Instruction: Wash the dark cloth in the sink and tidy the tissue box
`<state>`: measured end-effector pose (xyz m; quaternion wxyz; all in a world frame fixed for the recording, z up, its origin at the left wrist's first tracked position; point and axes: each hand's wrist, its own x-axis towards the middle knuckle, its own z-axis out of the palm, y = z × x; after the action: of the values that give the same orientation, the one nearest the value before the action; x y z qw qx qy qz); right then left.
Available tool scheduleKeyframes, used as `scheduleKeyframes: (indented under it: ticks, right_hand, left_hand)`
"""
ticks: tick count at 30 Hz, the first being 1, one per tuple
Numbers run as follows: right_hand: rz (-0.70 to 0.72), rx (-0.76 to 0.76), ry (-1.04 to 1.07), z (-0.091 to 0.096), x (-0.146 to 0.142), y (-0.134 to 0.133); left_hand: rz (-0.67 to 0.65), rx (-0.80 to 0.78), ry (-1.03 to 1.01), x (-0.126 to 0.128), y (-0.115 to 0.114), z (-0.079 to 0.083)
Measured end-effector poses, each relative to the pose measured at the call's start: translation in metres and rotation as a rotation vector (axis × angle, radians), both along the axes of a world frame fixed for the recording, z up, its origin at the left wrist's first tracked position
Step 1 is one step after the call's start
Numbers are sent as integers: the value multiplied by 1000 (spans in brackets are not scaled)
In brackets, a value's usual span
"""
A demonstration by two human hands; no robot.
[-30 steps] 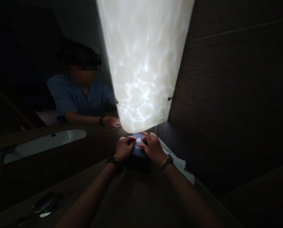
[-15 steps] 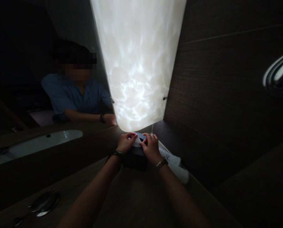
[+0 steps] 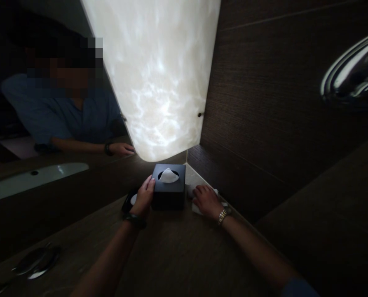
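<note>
My left hand (image 3: 143, 199) fingers grasping the square black tissue box (image 3: 169, 192) (white tissue poking out), right hand (image 3: 206, 200) released, flat on a folded white cloth (image 3: 197, 208), dark wooden surface (image 3: 177, 251)

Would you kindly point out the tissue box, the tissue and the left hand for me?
tissue box (image 3: 168, 198): head view, on its dark front wall.
tissue (image 3: 168, 176): head view, on the white tuft in the top opening.
left hand (image 3: 143, 200): head view, on the back of the hand.

dim scene | light: glowing wall lamp (image 3: 159, 74), overexposed | edges dark, wide-angle stretched
</note>
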<state>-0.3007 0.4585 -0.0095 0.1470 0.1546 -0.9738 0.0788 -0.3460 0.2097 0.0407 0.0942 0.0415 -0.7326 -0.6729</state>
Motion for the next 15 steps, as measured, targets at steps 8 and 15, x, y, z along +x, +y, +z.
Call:
scheduleKeyframes:
  ticks: [8, 15]
  right_hand:
    - [-15, -87, -38, 1, 53, 38]
    - [-24, -104, -17, -24, 63, 15]
  left_hand:
    - [5, -12, -22, 13, 4, 9]
    - [1, -20, -10, 7, -4, 7]
